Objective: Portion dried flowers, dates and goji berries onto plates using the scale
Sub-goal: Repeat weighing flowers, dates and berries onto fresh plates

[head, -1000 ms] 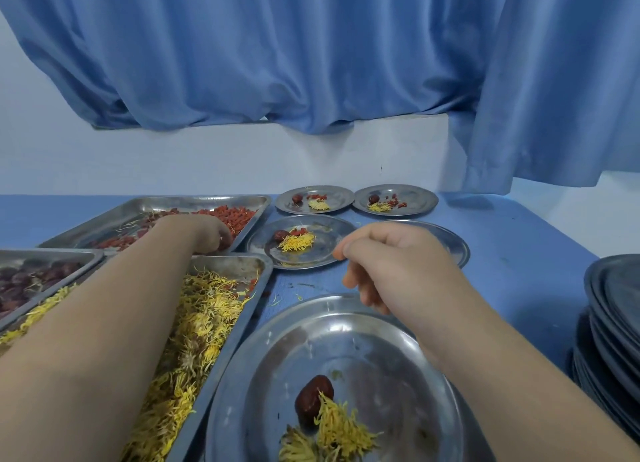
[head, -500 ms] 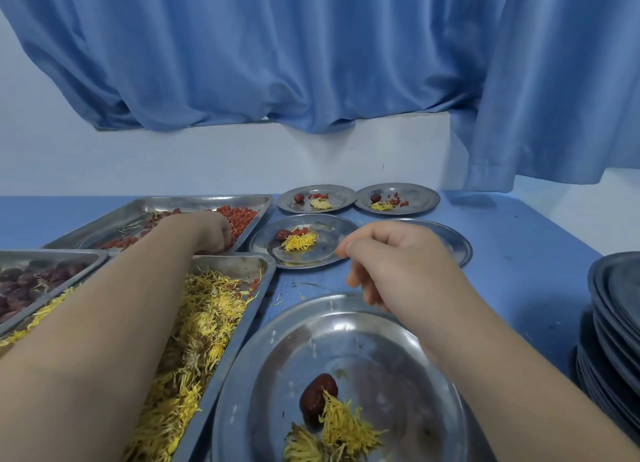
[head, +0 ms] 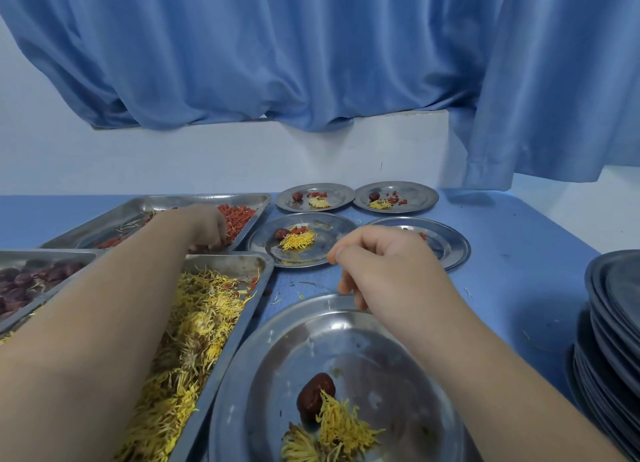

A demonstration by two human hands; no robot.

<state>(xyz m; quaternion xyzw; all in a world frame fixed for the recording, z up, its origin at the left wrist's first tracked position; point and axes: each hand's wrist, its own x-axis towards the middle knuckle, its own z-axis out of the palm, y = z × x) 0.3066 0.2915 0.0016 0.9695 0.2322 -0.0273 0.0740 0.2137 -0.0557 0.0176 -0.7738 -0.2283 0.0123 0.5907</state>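
Observation:
My left hand (head: 207, 228) reaches into the far steel tray of red goji berries (head: 240, 214), fingers curled down among them. My right hand (head: 384, 264) hovers above the far rim of the near round plate (head: 277, 357), fingers pinched together; I cannot tell whether it holds anything. That plate carries one dark red date (head: 315, 394) and a tuft of yellow dried flowers (head: 337, 430). A tray of yellow dried flowers (head: 194, 326) lies under my left forearm. A tray of dates (head: 31, 278) sits at the far left. No scale is visible.
Several filled small plates stand beyond: one (head: 329, 240) centre, two at the back (head: 341, 195) (head: 419, 193), one (head: 453, 245) partly behind my right hand. A stack of dark plates (head: 613, 323) stands at the right edge. Blue curtain hangs behind the blue table (head: 526, 271).
My left hand has dipped lower into the goji berry tray. My right hand stays almost where it was, still pinched.

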